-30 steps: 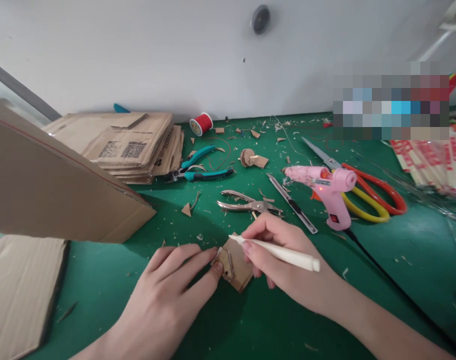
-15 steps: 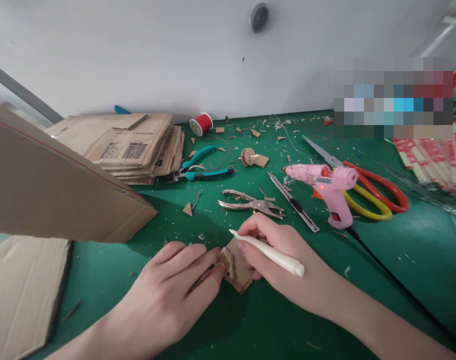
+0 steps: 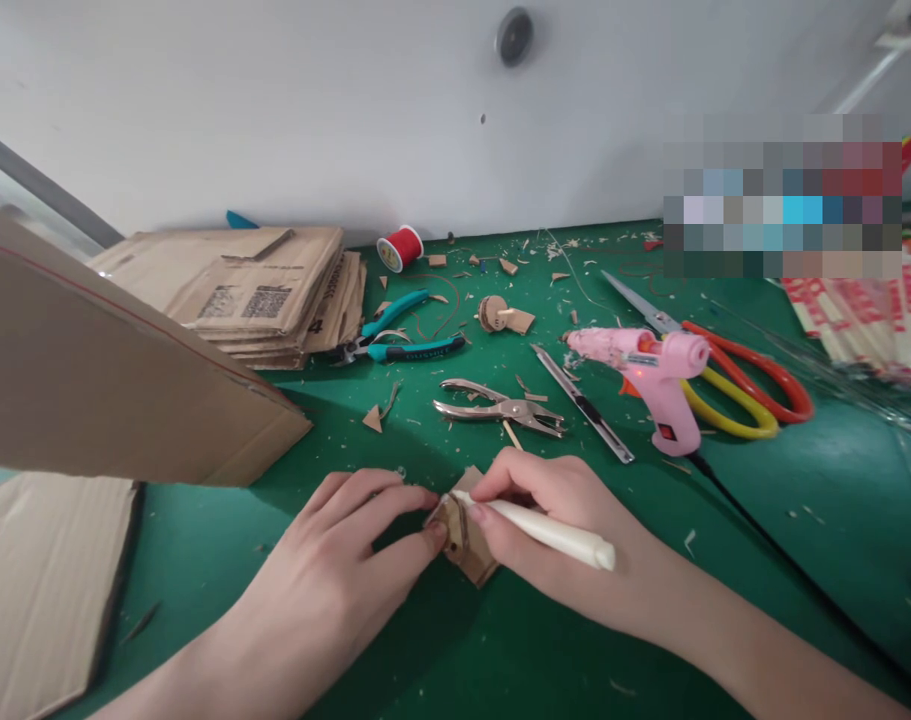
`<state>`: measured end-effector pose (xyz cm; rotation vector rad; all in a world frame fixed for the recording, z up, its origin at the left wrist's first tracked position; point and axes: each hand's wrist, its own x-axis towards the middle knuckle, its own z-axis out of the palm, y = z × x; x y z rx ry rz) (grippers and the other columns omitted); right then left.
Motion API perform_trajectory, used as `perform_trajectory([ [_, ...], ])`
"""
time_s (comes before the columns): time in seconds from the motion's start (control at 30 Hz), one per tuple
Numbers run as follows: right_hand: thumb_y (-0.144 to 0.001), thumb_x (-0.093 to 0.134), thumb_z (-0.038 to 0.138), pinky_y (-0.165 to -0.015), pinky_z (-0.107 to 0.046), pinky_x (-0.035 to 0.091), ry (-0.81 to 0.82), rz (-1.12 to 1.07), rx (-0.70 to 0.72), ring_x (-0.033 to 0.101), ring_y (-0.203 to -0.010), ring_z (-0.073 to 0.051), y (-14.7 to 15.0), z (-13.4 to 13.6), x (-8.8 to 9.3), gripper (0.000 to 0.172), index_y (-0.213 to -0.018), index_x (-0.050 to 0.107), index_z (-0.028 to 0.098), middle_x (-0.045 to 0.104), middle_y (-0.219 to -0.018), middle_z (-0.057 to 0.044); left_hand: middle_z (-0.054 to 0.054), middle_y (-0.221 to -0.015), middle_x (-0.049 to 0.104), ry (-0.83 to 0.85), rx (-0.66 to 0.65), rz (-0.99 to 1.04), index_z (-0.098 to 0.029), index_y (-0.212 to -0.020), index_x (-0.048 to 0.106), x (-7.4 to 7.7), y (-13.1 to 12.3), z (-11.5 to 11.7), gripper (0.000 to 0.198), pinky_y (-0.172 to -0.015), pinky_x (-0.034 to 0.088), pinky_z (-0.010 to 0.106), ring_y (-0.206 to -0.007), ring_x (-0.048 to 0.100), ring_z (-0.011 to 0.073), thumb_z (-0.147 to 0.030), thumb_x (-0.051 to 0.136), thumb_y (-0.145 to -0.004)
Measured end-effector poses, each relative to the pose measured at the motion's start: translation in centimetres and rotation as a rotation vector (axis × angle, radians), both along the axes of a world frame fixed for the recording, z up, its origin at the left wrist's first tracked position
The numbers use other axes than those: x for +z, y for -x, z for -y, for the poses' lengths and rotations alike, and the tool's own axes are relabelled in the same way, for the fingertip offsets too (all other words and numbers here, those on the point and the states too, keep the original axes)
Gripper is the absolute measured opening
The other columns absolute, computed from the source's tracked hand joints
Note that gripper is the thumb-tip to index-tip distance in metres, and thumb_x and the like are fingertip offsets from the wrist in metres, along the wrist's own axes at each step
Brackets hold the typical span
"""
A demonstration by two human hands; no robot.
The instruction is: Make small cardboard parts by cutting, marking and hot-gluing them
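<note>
My right hand (image 3: 552,510) grips a white pen (image 3: 560,535) in a writing hold. Its tip meets small cardboard pieces at the front middle of the green table. One piece is a small cut shape (image 3: 455,525) with a dark hole, lying on a larger cardboard square (image 3: 481,565). My left hand (image 3: 350,570) pinches the small shape at its left edge between thumb and fingers. Just beyond my right hand lies a metal hole punch (image 3: 504,408), with a thin wooden stick (image 3: 512,434) under its near side.
A pink glue gun (image 3: 661,380) with a black cord, scissors (image 3: 725,375) and a box cutter (image 3: 582,403) lie right. Behind are teal pliers (image 3: 414,348), a red thread spool (image 3: 401,248) and cardboard scraps. Stacked cardboard (image 3: 260,290) and a leaning cardboard panel (image 3: 125,370) stand left.
The pen tip has come down and nearer, from beyond the cardboard onto the edge of the small shape. My right hand has shifted slightly nearer, uncovering the wooden stick.
</note>
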<state>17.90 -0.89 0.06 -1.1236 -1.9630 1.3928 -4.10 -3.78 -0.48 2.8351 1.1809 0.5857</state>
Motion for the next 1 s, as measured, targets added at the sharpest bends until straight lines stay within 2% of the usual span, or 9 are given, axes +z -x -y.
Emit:
perform_trajectory([
  [0.2,-0.089,0.05,0.027,-0.05,-0.017,0.037,0.001,-0.003,0.033,0.053,-0.059,-0.007,0.08,-0.12,0.25,0.011,-0.085,0.057,0.021,0.062,-0.072,0.004,0.005,-0.106,0.065,-0.014,0.011,0.022,-0.022,-0.098,0.066,-0.28,-0.06,0.2,0.021,-0.079,0.042,0.037,-0.097,0.053,0.022,-0.014,0.049,-0.09],
  [0.3,-0.089,0.05,0.028,-0.05,-0.018,0.037,-0.007,-0.006,0.056,0.053,-0.059,-0.007,0.08,-0.17,0.36,0.013,-0.084,0.057,0.02,0.063,-0.072,0.004,0.003,-0.109,0.066,-0.007,0.003,0.014,-0.022,-0.098,0.066,-0.27,0.01,0.26,0.021,-0.074,0.04,0.034,-0.09,0.053,0.0198,-0.015,0.048,-0.091],
  [0.5,-0.086,0.051,0.024,-0.046,-0.018,0.035,0.002,0.01,0.04,0.05,-0.055,-0.007,-0.01,-0.28,0.28,0.012,-0.075,0.056,0.019,0.06,-0.067,0.004,0.004,-0.108,0.068,-0.041,-0.037,0.011,-0.019,-0.102,0.065,-0.33,0.11,0.32,0.022,-0.072,0.041,0.031,-0.086,0.056,0.0168,-0.017,0.046,-0.092],
  [0.67,-0.083,0.052,0.021,-0.043,-0.017,0.032,0.0,0.005,0.041,0.047,-0.05,-0.006,-0.17,-0.23,0.2,0.012,-0.071,0.055,0.019,0.056,-0.061,0.005,0.003,-0.105,0.069,-0.054,-0.012,0.048,-0.02,-0.099,0.066,-0.55,0.05,0.33,0.024,-0.07,0.041,0.03,-0.08,0.057,0.0148,-0.015,0.044,-0.092],
  [0.87,-0.088,0.05,0.031,-0.043,-0.019,0.036,0.114,-0.07,-0.128,0.05,-0.049,-0.008,-0.45,0.1,-0.56,0.014,-0.079,0.05,0.02,0.055,-0.061,0.004,0.002,-0.108,0.069,-0.025,-0.014,0.061,-0.019,-0.098,0.067,-0.61,0.05,0.25,0.021,-0.07,0.039,0.03,-0.08,0.057,0.0145,-0.014,0.047,-0.091],
  [1.0,-0.086,0.053,0.024,-0.042,-0.018,0.034,0.01,-0.021,-0.029,0.045,-0.047,-0.006,-0.25,0.29,-0.35,0.011,-0.076,0.05,0.02,0.051,-0.058,0.005,0.002,-0.107,0.069,-0.014,-0.012,0.074,-0.019,-0.097,0.066,-0.62,0.0,0.23,0.02,-0.07,0.038,0.031,-0.08,0.057,0.0147,-0.015,0.047,-0.092],
])
